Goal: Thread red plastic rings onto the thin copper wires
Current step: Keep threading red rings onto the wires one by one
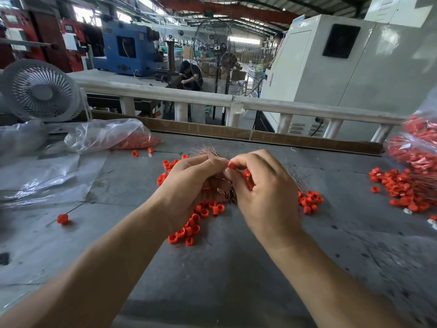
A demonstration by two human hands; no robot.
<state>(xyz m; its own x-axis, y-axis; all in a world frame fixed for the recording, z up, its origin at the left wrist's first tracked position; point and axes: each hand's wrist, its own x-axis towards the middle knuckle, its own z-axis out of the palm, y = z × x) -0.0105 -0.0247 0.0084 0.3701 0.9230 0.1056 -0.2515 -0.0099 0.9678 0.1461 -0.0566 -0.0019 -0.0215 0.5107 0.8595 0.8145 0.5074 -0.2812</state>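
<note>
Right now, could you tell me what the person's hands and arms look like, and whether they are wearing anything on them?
Both the left hand and the right hand are bare: no gloves, and no rings, watch or wristband show. Both forearms are uncovered as far as the picture's lower edge, so no sleeves are visible. No markings show on them.

No lettering, label, brand or number can be read anywhere; the machines behind the white railing (236, 104) show only blurred, illegible panels.
</note>
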